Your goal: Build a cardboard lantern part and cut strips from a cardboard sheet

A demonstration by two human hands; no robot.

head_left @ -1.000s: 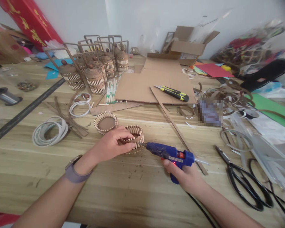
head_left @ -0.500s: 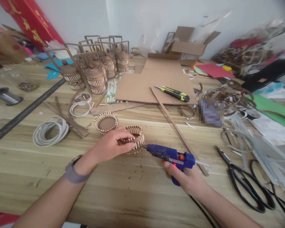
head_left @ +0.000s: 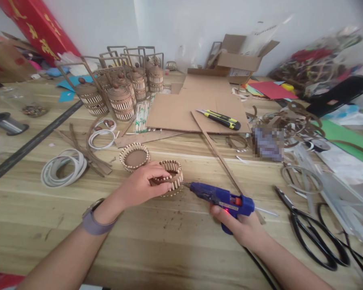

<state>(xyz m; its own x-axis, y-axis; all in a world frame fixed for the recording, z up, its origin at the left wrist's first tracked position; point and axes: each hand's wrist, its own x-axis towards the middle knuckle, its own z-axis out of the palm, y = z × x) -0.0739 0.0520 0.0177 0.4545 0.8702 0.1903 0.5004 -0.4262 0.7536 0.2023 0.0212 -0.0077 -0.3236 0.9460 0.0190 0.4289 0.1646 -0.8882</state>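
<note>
My left hand (head_left: 143, 183) pinches the near side of a small round basket (head_left: 177, 173) made of pale sticks and brown cardboard strips; part of the basket is hidden behind the fingers. In my right hand (head_left: 238, 223) is a blue hot glue gun (head_left: 222, 199) with a red light showing and a clear glue stick out of its back end. Its nozzle points left and sits close beside the basket's right wall. A second round basket (head_left: 135, 157) of the same make stands on the table just behind my left hand.
Finished lidded baskets with handles (head_left: 121, 100) stand at the back left. A yellow-black utility knife (head_left: 219, 119) lies on the cardboard sheet (head_left: 172, 110). Black scissors (head_left: 308, 229) are at the right, tape rolls (head_left: 65, 168) at the left, and a long cardboard strip (head_left: 216, 153) lies behind the glue gun.
The glue gun in my right hand has moved slightly right, its nozzle drawing away from the basket wall. My left hand stays on the basket.
</note>
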